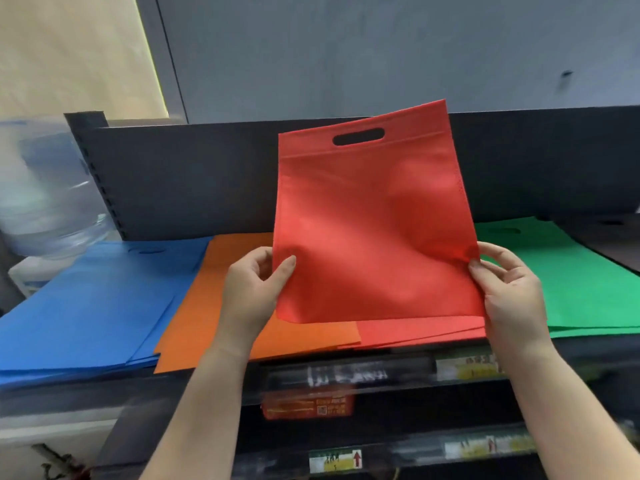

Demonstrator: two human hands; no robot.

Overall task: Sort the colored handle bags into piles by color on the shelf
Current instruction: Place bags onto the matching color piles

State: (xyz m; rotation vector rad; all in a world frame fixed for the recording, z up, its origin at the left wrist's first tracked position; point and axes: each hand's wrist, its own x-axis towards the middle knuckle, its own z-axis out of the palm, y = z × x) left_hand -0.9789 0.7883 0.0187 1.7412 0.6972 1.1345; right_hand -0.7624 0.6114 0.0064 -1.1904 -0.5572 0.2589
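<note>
— What is held by the left hand (250, 289) and the right hand (509, 292)?
— A red bag (374, 220) is pinched at its lower side edges and kept upright above the red pile (422, 330)

— What is seen around it on the shelf (194, 174)?
— The orange pile (204, 306) and blue pile (93, 306) are laid to the left, the green pile (585, 289) to the right

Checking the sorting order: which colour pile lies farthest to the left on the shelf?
The blue pile. It lies at the left end, next to the orange pile; the red pile and green pile follow to the right.
</note>
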